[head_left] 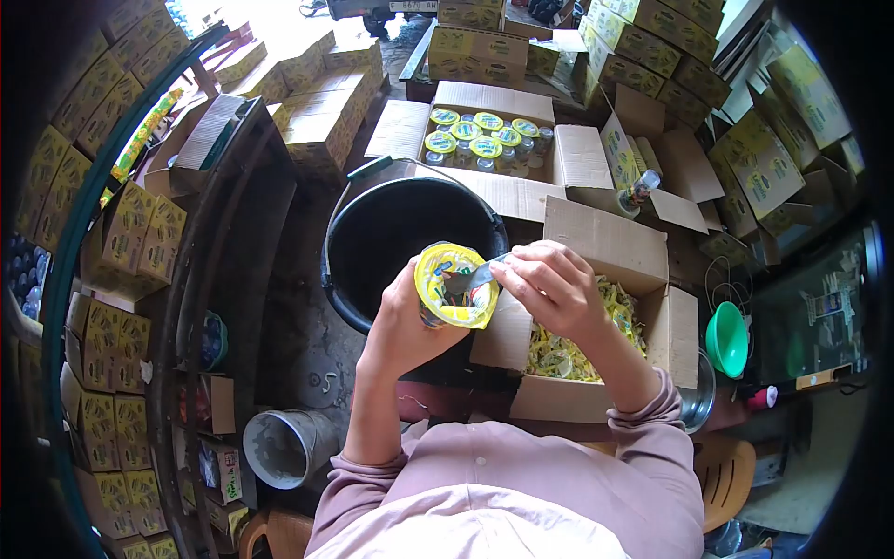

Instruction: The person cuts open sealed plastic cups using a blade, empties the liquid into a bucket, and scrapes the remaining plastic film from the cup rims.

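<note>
My left hand (400, 321) is wrapped round a plastic cup (456, 284) with a yellow printed film lid. The lid looks cut or torn open across its middle. In my right hand (549, 284) a small metal blade (481, 276) is pinched, its tip over the cup's opening. Behind the cup stands a large black bucket (372, 214) with a wire handle. Below my right hand, an open cardboard box holds a heap of yellow film scraps (610, 326); my right forearm hides part of it.
An open carton (494, 93) of lidded cups stands beyond the bucket. Printed yellow cartons (317, 121) are stacked left, back and right. A grey bucket (289, 447) is at the lower left, a green bowl (726, 340) at the right.
</note>
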Available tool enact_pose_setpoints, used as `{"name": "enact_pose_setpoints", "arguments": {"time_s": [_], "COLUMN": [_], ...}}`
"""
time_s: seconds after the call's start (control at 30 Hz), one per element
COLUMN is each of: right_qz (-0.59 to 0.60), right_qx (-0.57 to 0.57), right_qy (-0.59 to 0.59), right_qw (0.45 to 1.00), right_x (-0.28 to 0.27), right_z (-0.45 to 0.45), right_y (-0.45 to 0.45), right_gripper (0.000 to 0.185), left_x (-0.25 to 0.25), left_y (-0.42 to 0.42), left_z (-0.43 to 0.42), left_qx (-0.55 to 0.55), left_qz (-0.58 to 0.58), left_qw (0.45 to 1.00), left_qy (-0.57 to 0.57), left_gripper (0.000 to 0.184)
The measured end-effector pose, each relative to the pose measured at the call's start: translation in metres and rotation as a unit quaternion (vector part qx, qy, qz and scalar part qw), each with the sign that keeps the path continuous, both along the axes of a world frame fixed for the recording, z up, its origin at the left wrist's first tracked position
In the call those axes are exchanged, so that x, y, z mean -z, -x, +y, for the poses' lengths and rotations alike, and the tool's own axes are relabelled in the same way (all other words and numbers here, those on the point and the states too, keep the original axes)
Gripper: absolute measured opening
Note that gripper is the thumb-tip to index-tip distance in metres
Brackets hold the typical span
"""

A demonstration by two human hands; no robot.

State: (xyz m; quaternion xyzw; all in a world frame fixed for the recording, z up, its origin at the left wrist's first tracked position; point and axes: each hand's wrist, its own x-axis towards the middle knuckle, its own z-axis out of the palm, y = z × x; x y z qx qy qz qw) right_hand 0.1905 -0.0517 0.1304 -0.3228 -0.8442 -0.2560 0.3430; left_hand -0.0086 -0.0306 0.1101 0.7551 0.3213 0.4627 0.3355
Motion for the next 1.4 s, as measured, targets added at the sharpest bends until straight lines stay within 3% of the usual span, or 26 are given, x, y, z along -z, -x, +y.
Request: {"name": "enact_pose_setpoints", "arguments": {"time_s": [0.17,0.47,0.7,1.07,1.4], "right_qz": [-0.015,0.026,0.042,0.050,0.079], "right_qx": [-0.018,-0.014,-0.050,-0.097,-0.063], "right_qy": [0.002,0.017,-0.015,0.028,0.069], "right_qw": [1.000,0.999,0.998,0.994,0.993], "right_x": [0.003,0.007,0.012,0.010,0.008], "right_z": [0.000,-0.002,-0.011,-0.056,-0.105], "right_y": [-0.002,0.001,-0.001,-0.024,-0.071], "right_gripper": [0.024,0.054,0.054,0.054,0.056], "left_x": [-0.001,0.001,0.002,0.011,0.017], "left_y": [-0.001,-0.003,-0.001,-0.017,-0.067], "left_z": [0.000,0.000,-0.012,-0.056,-0.081], "left_qx": [0.041,0.096,0.162,0.314,0.381], "left_qz": [-0.001,0.011,-0.025,-0.119,-0.105], "left_qw": [0.999,0.992,0.978,0.878,0.833], "left_qy": [0.017,0.079,0.129,0.341,0.387], "left_gripper": [0.047,0.046,0.040,0.039,0.036]}}
